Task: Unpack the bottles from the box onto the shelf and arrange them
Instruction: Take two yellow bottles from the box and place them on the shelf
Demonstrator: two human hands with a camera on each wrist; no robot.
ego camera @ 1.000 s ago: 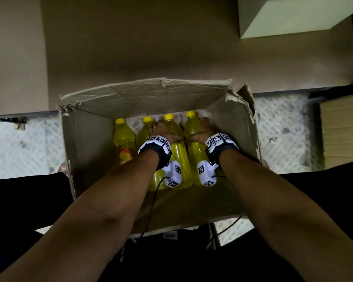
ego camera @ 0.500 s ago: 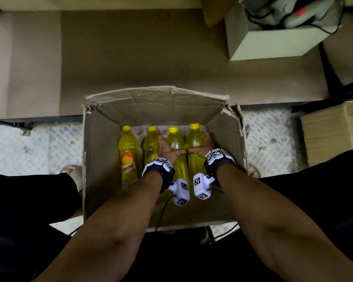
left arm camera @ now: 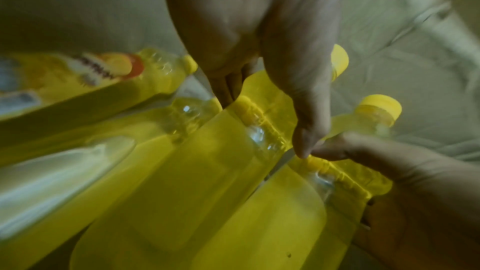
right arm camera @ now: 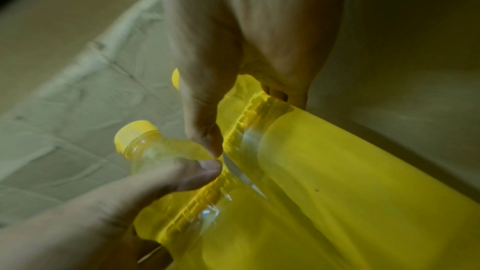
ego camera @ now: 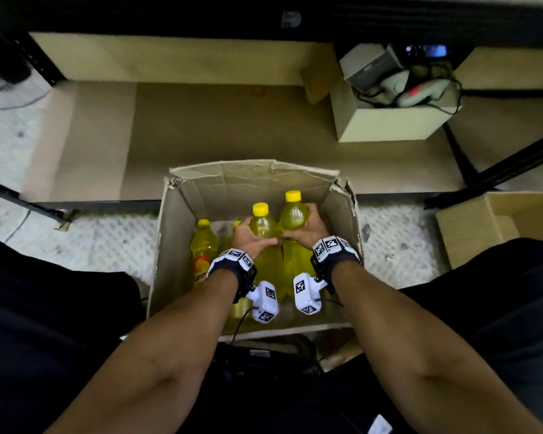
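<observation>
An open cardboard box (ego camera: 254,180) stands on the floor in front of me. My left hand (ego camera: 253,239) grips one yellow-capped bottle of yellow liquid (ego camera: 261,225) by its shoulder. My right hand (ego camera: 309,228) grips a second such bottle (ego camera: 293,214) the same way. Both bottles are raised side by side, touching, their caps near the box rim. In the left wrist view my thumb (left arm camera: 303,130) lies across the left bottle (left arm camera: 233,151). The right wrist view has my thumb (right arm camera: 205,130) on the right bottle (right arm camera: 337,161). A labelled bottle (ego camera: 203,249) and another (ego camera: 235,225) remain in the box.
Behind the box lies a low shelf board lined with brown cardboard (ego camera: 217,126). A small white box of cables and devices (ego camera: 389,120) sits on it at the right. An open carton (ego camera: 499,227) stands on the floor to the right. Black shelf struts (ego camera: 499,164) cross there.
Both hands have lifted their bottles upward from the box floor toward its rim. My view has tilted up, showing more of the shelf.
</observation>
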